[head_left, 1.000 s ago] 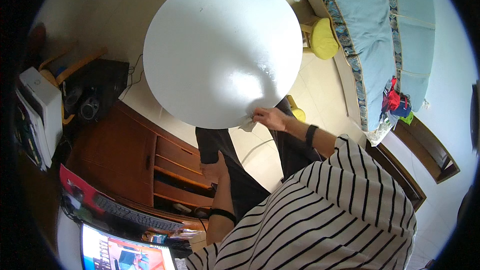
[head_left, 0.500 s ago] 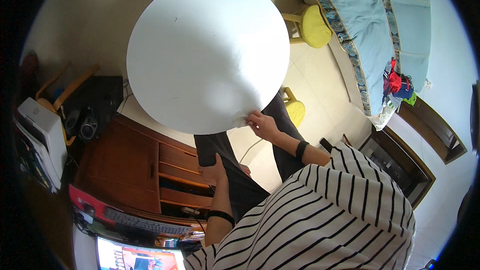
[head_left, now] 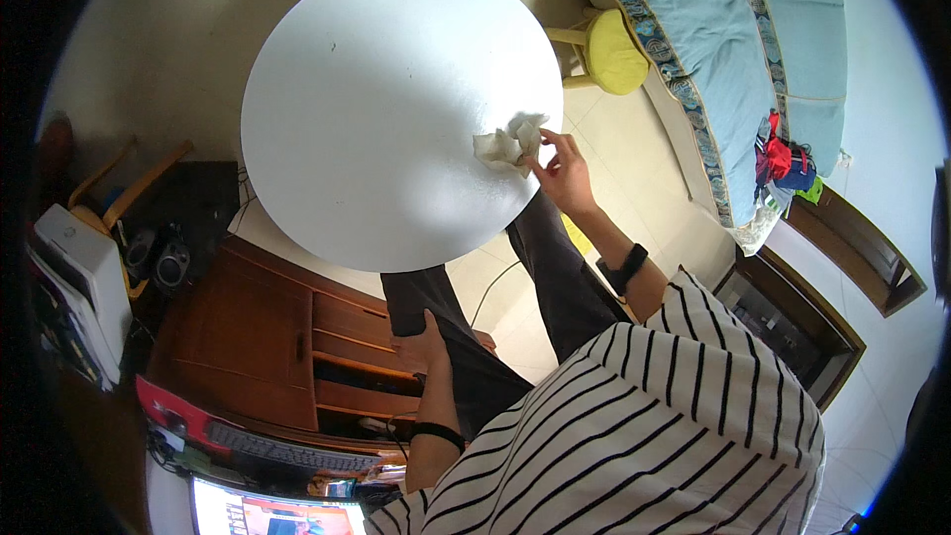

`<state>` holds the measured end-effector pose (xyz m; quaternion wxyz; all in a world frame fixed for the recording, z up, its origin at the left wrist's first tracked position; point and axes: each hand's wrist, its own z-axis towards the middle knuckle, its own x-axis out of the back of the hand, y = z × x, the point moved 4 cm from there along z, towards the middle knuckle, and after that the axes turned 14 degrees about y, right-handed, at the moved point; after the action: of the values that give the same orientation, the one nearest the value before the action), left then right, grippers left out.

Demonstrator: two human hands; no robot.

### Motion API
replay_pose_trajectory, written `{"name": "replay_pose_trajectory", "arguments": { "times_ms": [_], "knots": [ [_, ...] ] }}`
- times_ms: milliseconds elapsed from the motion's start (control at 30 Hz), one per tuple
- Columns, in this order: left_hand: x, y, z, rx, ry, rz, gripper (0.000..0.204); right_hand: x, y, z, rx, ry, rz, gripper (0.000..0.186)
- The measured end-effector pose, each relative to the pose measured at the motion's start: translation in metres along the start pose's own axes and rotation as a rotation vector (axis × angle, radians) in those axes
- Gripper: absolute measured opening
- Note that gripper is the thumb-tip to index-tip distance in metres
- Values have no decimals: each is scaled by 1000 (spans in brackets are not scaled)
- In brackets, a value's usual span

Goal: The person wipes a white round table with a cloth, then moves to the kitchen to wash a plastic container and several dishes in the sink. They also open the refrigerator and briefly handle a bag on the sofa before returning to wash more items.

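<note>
A crumpled white tissue [head_left: 507, 151] is pinched in my right hand [head_left: 566, 174], over the right edge of a round white table [head_left: 367, 119]. Its loose end spreads over the glossy tabletop, where a few small dark specks show. My left hand [head_left: 423, 347] rests on my dark trouser leg with its thumb held apart; it is open and grips nothing, though some of its fingers are partly hidden.
A yellow stool [head_left: 616, 52] stands right of the table, beside a bed with blue covers [head_left: 693, 50]. At lower left are a brown wooden cabinet [head_left: 238, 327], a keyboard [head_left: 287, 444] and a lit screen [head_left: 277, 513]. A cable [head_left: 492, 287] trails over the floor.
My right hand has moved from the table's near edge up and right along its rim, with the tissue now spread out more to view. My left hand has stayed on my leg.
</note>
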<state>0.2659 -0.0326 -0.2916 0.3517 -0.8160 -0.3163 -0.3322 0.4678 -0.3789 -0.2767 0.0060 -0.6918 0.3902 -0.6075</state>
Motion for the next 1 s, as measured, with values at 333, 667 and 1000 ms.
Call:
{"name": "replay_pose_trajectory", "arguments": {
  "times_ms": [333, 667, 1000],
  "knots": [
    [-2, 9, -5, -11, 65, -11, 92, -109, -39, -44, 645, -455, 56, 16],
    [9, 13, -10, -36, 66, 45, 89, -68, -13, 37, 236, 33, 37, 22],
    [-11, 8, -8, -39, 88, -39, 90, -38, -36, 59, 229, -105, -30, 26]
  ]
}}
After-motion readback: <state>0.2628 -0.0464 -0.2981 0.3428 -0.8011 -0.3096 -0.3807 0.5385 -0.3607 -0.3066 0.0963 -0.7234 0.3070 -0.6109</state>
